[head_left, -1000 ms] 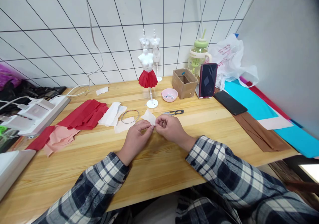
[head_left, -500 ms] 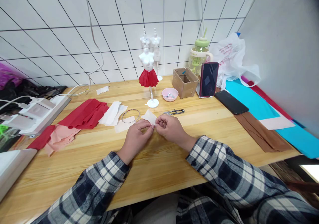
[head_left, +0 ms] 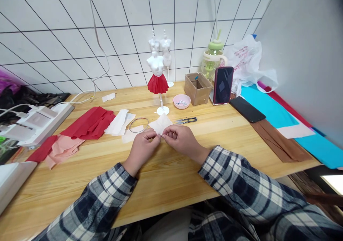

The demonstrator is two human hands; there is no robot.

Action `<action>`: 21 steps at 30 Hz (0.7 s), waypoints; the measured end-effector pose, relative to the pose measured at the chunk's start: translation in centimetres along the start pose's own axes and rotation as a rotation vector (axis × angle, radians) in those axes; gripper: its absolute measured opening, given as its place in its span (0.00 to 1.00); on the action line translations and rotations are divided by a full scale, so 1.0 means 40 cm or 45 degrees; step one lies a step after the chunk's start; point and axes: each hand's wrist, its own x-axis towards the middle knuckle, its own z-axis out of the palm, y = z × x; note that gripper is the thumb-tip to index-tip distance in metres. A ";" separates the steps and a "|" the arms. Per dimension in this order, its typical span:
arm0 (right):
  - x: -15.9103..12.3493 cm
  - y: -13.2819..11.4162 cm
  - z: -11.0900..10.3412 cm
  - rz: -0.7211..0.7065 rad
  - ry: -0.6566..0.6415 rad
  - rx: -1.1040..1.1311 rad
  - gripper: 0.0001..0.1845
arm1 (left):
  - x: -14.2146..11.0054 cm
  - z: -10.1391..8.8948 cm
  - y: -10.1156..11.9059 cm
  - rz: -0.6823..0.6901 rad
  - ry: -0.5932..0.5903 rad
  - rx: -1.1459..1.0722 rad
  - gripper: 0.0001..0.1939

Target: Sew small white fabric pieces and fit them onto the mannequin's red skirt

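Between my fingertips I hold a small piece of white crepe paper [head_left: 161, 123], which fans out away from me above the table. My left hand [head_left: 144, 145] pinches its near edge from the left. My right hand [head_left: 184, 141] pinches the same edge close beside, thumb against the bent fingers. The fingertips of both hands almost meet. Just beyond them lie a thin metal ring [head_left: 138, 125] on a flat white piece [head_left: 128, 135] and black thread snips [head_left: 187, 120]. A small white dress form [head_left: 155, 64] in a red pleated skirt [head_left: 158, 84] stands farther back.
Left lie red crepe paper [head_left: 87, 123], pink paper [head_left: 63, 148] and a power strip [head_left: 45, 121]. At the back stand a pink bowl of beads [head_left: 181, 106], a cardboard box [head_left: 199, 92], an upright phone [head_left: 223, 85] and a bottle [head_left: 211, 62]. Brown paper [head_left: 281, 141] and blue paper [head_left: 268, 101] lie right.
Both hands have shifted slightly left, still pinching the white crepe paper. More of the piece shows now, spread flatter and higher above the fingertips.
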 end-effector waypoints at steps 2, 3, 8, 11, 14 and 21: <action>0.001 0.001 -0.001 -0.004 0.005 -0.002 0.02 | 0.001 0.000 0.001 0.012 -0.002 -0.008 0.13; 0.001 0.002 -0.002 -0.005 0.009 -0.006 0.02 | 0.002 -0.001 0.002 0.020 -0.005 -0.012 0.13; 0.001 0.001 -0.007 -0.031 0.042 -0.036 0.02 | 0.001 -0.002 0.006 0.018 0.000 -0.022 0.15; 0.001 -0.002 -0.010 -0.055 0.059 -0.065 0.02 | 0.000 -0.002 0.005 -0.008 0.013 -0.013 0.15; 0.000 -0.005 -0.012 -0.063 0.059 -0.096 0.02 | -0.001 -0.001 0.002 -0.028 0.009 0.008 0.15; -0.003 -0.009 -0.016 -0.099 0.072 -0.149 0.03 | -0.004 0.003 0.001 -0.020 0.000 0.036 0.16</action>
